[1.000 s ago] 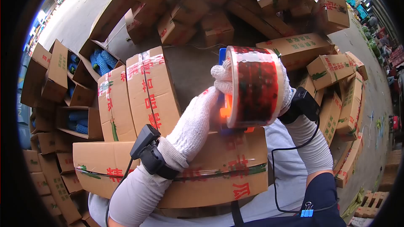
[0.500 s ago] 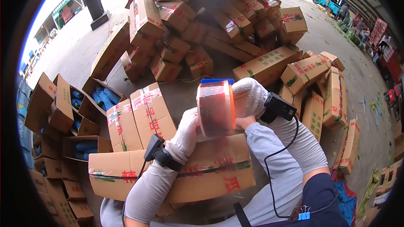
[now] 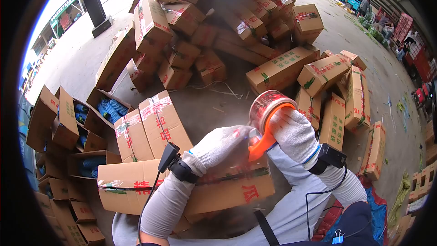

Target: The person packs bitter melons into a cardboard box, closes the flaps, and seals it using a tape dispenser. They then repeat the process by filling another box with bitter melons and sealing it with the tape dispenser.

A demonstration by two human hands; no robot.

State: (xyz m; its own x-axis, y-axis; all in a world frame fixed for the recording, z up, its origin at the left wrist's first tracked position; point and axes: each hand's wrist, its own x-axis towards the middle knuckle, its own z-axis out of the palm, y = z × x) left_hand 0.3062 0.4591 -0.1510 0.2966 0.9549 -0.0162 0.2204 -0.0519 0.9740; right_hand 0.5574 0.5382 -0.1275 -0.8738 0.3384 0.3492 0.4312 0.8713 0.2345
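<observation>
My right hand (image 3: 296, 132), in a white knit glove, is wrapped round an orange tape dispenser (image 3: 267, 133). Its roll of printed tape (image 3: 264, 105) faces up and away from me. My gloved left hand (image 3: 223, 148) is closed, its fingertips drawn together beside the dispenser's cutting end. What those fingertips pinch, if anything, is too small to make out. Below both hands a long cardboard carton (image 3: 227, 196) with red lettering and a dark strap lies across in front of my legs. Part of its top is hidden by my left hand and forearm.
Two strapped cartons (image 3: 152, 125) stand just beyond on the left. Open boxes holding blue netted goods (image 3: 114, 109) are farther left. A large heap of cartons (image 3: 205, 32) rises ahead, with more cartons (image 3: 332, 118) at right. A loose white strap (image 3: 227, 90) lies on the floor.
The tape dispenser has turned and moved right and slightly down with my right hand, so its orange frame now shows. My left hand has shifted right, to the dispenser's cutting end.
</observation>
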